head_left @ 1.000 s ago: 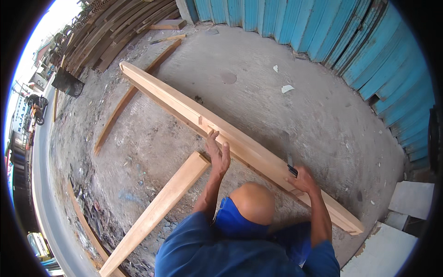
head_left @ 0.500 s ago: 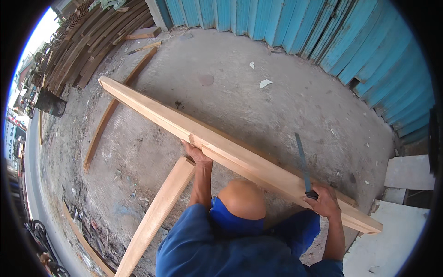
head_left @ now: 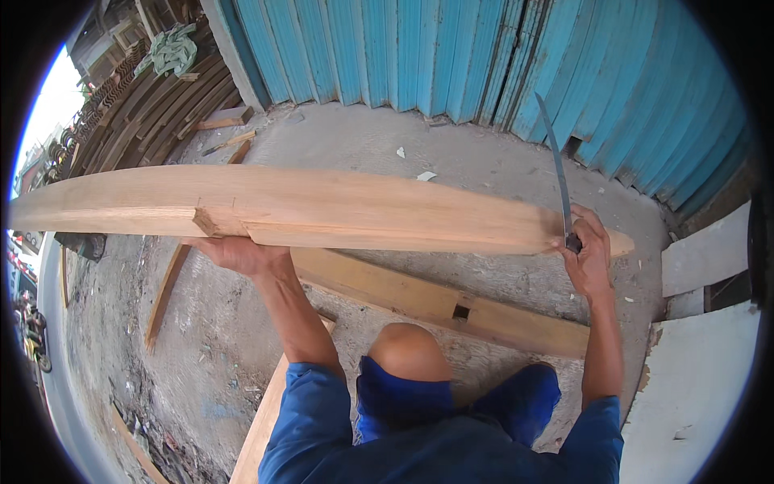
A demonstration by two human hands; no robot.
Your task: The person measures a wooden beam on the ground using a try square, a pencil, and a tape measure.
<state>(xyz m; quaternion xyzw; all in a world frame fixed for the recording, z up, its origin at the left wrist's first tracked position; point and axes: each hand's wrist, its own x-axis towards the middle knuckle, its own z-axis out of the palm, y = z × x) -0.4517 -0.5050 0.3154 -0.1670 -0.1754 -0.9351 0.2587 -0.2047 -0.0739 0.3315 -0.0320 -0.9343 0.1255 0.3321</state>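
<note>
Wooden plank [head_left: 322,208] lifted; notched beam [head_left: 435,302] beneath, blue shutter [head_left: 451,56] behind.

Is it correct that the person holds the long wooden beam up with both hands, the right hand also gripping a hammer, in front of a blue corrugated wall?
Not quite. In the head view the right hand grips a thin metal blade, like a saw, not a hammer. The rest is right: the left hand supports the long wooden beam from below, before the blue corrugated wall.
</note>
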